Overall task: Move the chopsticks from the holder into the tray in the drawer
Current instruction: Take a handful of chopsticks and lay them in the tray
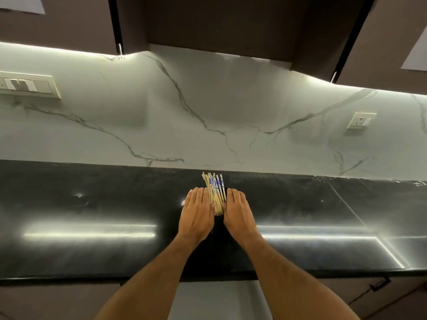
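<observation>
A bundle of pale wooden chopsticks (pixel 215 192) with blue-and-white patterned tops stands on the black countertop (pixel 92 204), leaning slightly toward the wall. My left hand (pixel 197 213) presses flat against the bundle's left side and my right hand (pixel 238 213) against its right side, fingers straight and together. The holder is hidden between my palms. No drawer or tray is visible.
A white marble backsplash (pixel 208 112) rises behind the counter, with a switch panel (pixel 27 86) at left and a socket (pixel 360 120) at right. Dark wall cabinets (pixel 231 24) hang overhead. Cabinet fronts (pixel 381 294) run below the counter's front edge.
</observation>
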`<move>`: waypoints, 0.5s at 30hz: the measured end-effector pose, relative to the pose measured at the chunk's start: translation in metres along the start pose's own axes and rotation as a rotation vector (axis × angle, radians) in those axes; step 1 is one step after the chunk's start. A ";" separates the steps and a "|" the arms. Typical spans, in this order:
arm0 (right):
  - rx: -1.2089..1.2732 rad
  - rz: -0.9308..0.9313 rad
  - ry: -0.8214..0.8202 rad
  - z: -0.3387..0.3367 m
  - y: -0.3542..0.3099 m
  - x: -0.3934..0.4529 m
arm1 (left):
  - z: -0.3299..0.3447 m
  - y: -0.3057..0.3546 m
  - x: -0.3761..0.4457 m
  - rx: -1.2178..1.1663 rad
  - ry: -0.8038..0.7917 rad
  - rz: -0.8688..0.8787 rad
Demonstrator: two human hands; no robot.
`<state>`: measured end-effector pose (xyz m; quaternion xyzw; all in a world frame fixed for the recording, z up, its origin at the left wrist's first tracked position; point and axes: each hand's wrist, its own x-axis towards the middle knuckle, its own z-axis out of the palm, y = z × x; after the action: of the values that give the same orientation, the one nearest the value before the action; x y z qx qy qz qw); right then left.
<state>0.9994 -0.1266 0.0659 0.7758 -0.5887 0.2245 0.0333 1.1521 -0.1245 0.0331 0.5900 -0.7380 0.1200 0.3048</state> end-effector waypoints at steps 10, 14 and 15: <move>0.265 0.099 -0.032 0.064 0.004 0.065 | 0.046 -0.015 0.042 -0.188 -0.017 -0.040; 0.318 0.125 -0.026 0.083 0.011 0.088 | 0.071 -0.024 0.054 -0.268 -0.100 -0.097; 0.325 0.126 -0.033 0.087 0.013 0.092 | 0.076 -0.025 0.056 -0.296 -0.110 -0.122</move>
<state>1.0334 -0.2405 0.0212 0.7360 -0.5927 0.3056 -0.1165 1.1459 -0.2171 0.0023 0.5880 -0.7260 -0.0413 0.3543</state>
